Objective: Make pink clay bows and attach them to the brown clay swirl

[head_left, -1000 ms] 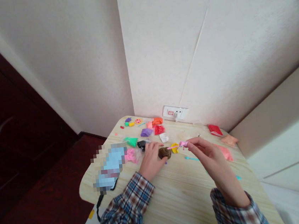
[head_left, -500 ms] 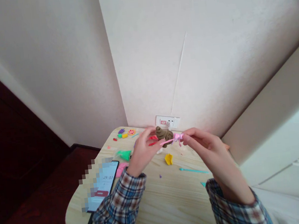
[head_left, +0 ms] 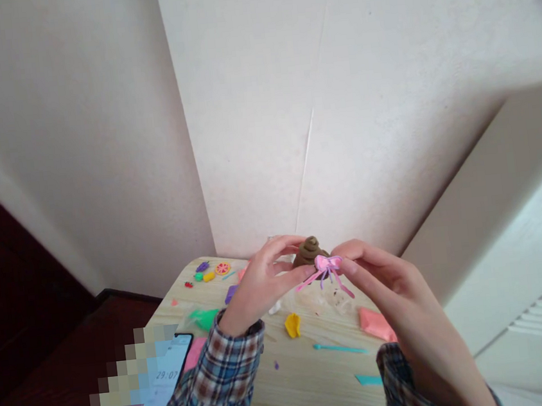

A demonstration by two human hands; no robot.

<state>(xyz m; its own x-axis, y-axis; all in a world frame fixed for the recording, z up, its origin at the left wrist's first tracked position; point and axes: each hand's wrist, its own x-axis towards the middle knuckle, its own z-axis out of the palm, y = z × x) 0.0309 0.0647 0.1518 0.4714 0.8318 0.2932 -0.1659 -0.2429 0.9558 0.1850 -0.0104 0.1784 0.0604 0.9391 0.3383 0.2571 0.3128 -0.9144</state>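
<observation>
Above the table, my left hand (head_left: 265, 284) is closed round a brown swirled clay figure (head_left: 309, 250), thumb in front and fingers behind. On the figure's front sits a pink and purple clay bow (head_left: 326, 263) with thin strands hanging down. My right hand (head_left: 389, 274) pinches the bow's right end between thumb and forefinger. The lower part of the brown figure is partly hidden by the bow and my fingers.
On the wooden table (head_left: 315, 398) lie a yellow clay piece (head_left: 292, 325), a teal stick tool (head_left: 339, 349), a teal flat tool (head_left: 368, 379), a coral clay pack (head_left: 376, 323), green clay (head_left: 203, 320), small clay fruits (head_left: 223, 269) and a phone (head_left: 168, 375). White walls rise behind.
The brown figure has turned so the bow now faces me, its strands spread downward. My view has shifted, showing the coral pack at the right.
</observation>
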